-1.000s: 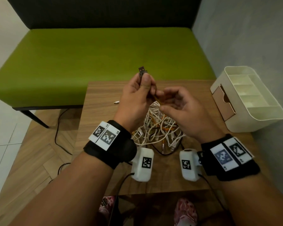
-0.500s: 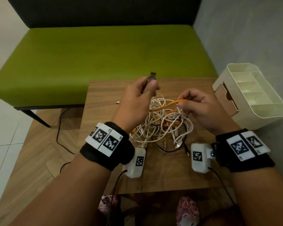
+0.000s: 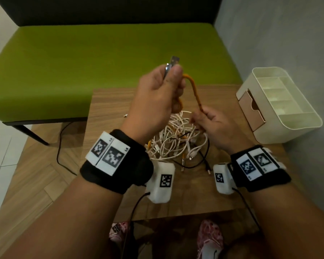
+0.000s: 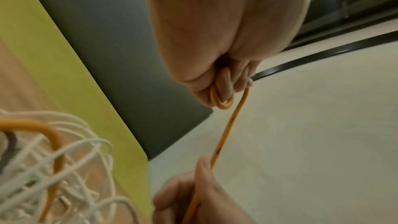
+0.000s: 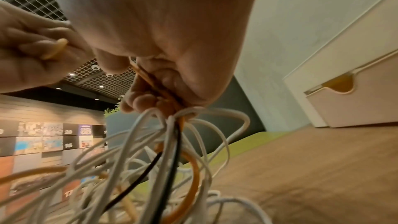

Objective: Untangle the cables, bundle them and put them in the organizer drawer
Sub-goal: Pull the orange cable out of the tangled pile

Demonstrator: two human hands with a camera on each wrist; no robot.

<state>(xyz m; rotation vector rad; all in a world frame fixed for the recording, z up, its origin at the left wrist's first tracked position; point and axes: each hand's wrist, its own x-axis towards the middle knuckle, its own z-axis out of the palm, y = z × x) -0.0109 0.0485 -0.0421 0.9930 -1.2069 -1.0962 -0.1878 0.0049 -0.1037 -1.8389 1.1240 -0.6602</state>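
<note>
My left hand [image 3: 161, 94] is raised above the table and grips the USB end [image 3: 173, 63] of an orange cable [image 3: 195, 92], with a small loop of it [image 4: 221, 101] curled in the fingers. The cable arcs down to my right hand [image 3: 211, 124], which pinches it [image 4: 215, 156] just above the tangle. A tangle of white, orange and black cables [image 3: 178, 143] lies on the wooden table [image 3: 108, 109]; several strands hang from my right hand [image 5: 172, 142]. The cream organizer [image 3: 281, 107] stands at the table's right, its tan drawer [image 3: 251, 111] slightly open.
A green bench [image 3: 101, 60] with a dark back runs behind the table. A grey wall [image 3: 279, 34] rises to the right. A small loose connector [image 3: 125, 115] lies on the table's left part. A black cord [image 3: 62, 146] trails on the wooden floor.
My left hand has risen with the USB end, drawing the orange cable up into an arc. My right hand has moved in toward the tangle and slid along the cable.
</note>
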